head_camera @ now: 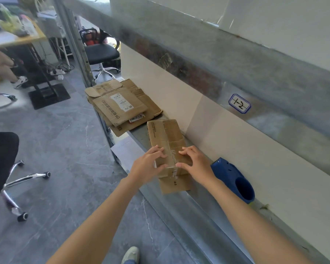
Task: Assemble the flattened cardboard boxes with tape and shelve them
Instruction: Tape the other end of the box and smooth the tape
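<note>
My left hand and right hand both grasp the brown taped box; its near flap lies open.

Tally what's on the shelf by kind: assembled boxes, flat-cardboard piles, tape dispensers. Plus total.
Assembled box: 1
Pile of flattened cardboard: 1 (the number of sheets in it cannot be told)
Blue tape dispenser: 1
Total: 3

Your off-task view: black stool | desk left of stool | chrome chair base nearer than stool
</note>
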`<action>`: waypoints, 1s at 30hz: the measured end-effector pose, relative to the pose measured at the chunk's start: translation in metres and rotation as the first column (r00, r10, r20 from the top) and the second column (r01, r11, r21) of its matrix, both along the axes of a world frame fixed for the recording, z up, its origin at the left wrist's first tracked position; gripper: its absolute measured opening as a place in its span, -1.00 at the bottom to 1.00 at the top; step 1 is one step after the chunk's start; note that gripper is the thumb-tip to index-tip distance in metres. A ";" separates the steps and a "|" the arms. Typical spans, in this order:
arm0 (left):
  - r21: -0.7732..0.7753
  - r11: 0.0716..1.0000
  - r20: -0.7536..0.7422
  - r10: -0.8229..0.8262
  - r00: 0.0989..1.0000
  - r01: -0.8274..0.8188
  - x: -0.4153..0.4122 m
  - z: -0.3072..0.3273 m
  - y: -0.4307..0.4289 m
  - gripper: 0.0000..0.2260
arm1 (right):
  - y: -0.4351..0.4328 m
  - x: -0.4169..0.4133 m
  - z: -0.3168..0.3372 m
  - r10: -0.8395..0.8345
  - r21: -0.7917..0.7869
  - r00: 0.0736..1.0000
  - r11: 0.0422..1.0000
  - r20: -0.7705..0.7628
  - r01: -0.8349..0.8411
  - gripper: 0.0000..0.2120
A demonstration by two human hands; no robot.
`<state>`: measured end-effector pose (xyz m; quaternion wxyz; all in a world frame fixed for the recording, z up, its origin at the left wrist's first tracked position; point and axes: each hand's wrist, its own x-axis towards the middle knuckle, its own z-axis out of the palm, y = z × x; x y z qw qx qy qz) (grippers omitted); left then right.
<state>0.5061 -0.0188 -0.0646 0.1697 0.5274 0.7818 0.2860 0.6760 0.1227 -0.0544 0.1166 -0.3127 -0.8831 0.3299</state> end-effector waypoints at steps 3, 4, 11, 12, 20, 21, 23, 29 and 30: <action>-0.002 0.995 -0.023 -0.099 0.995 0.099 -0.017 0.010 0.001 -0.64 | -0.005 -0.001 0.000 -0.072 -0.063 0.997 0.996 -0.020 0.070 -0.49; 0.004 0.992 -0.034 -0.127 0.991 0.127 -0.024 0.012 0.003 -0.62 | -0.005 -0.001 0.000 -0.095 -0.085 0.995 0.992 -0.018 0.093 -0.45; -0.027 0.982 -0.093 -0.187 0.978 0.186 -0.097 0.020 0.046 -0.37 | -0.007 -0.004 0.005 -0.180 -0.172 0.984 0.969 -0.005 0.177 -0.43; -0.037 0.981 -0.089 -0.193 0.977 0.190 -0.108 0.019 0.055 -0.31 | -0.009 -0.006 0.006 -0.195 -0.176 0.981 0.965 0.003 0.192 -0.42; -0.067 0.944 0.145 -0.311 0.939 0.323 -0.150 0.001 0.084 -0.21 | -0.041 -0.014 0.012 -0.467 -0.051 0.881 0.881 0.075 0.471 -0.46; -0.045 0.953 0.147 -0.292 0.945 0.301 -0.148 -0.001 0.083 -0.21 | -0.047 -0.015 0.012 -0.514 -0.005 0.855 0.857 0.072 0.515 -0.48; -0.006 0.968 0.137 -0.247 0.959 0.250 -0.141 -0.005 0.078 -0.21 | -0.058 -0.019 0.011 -0.590 0.030 0.805 0.807 0.062 0.589 -0.45; 0.066 0.990 0.021 -0.124 0.992 0.122 -0.109 -0.010 0.058 -0.16 | -0.082 -0.037 0.002 -0.640 -0.152 0.759 0.744 0.117 0.651 0.06; 0.078 0.989 0.010 -0.131 0.991 0.130 -0.108 -0.012 0.056 -0.16 | -0.082 -0.040 0.000 -0.640 -0.140 0.758 0.745 0.130 0.653 0.11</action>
